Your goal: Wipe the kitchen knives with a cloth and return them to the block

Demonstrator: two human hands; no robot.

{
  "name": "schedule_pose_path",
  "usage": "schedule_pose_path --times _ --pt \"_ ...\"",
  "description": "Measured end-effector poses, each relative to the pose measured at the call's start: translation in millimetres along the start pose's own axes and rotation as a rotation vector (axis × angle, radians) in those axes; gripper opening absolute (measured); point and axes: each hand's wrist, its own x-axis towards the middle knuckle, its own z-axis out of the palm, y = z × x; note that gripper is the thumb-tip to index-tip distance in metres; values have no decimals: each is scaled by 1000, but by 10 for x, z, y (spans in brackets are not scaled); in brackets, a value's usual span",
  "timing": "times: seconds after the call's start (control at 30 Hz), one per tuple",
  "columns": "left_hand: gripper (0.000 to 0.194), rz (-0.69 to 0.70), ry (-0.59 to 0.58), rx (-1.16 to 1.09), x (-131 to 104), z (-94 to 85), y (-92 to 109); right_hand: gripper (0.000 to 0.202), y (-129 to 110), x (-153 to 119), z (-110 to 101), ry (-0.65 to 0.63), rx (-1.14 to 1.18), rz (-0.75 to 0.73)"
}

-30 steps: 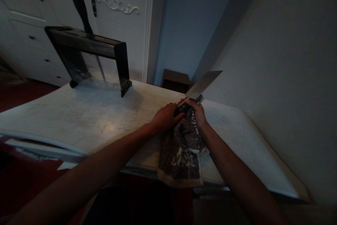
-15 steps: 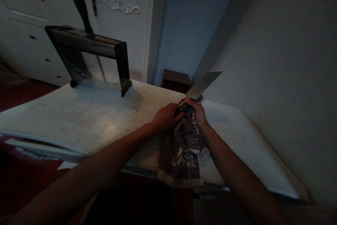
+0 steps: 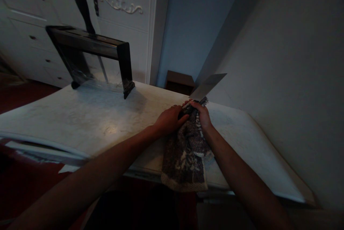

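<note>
With forearms [image 3: 126, 153] converging above the bench [image 3: 107, 111], our left hand [image 3: 168, 119] grips the knife [image 3: 206, 87] by its handle; our right hand [image 3: 202, 116] clasps the towel [image 3: 185, 158] beside its blade. Long axis slants, pointing far right.

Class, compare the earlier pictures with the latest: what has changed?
Nothing visibly moved, and nothing was taken hold of or let go. The left hand and right hand stay at the knife and towel; the black stand stays on the table.
</note>
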Motion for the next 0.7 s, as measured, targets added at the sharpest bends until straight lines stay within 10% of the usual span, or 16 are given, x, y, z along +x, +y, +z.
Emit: schedule_pose_path --times 0.7 --pt "38 -6 -6 -1 -9 -10 7 22 -20 -25 38 25 -19 29"
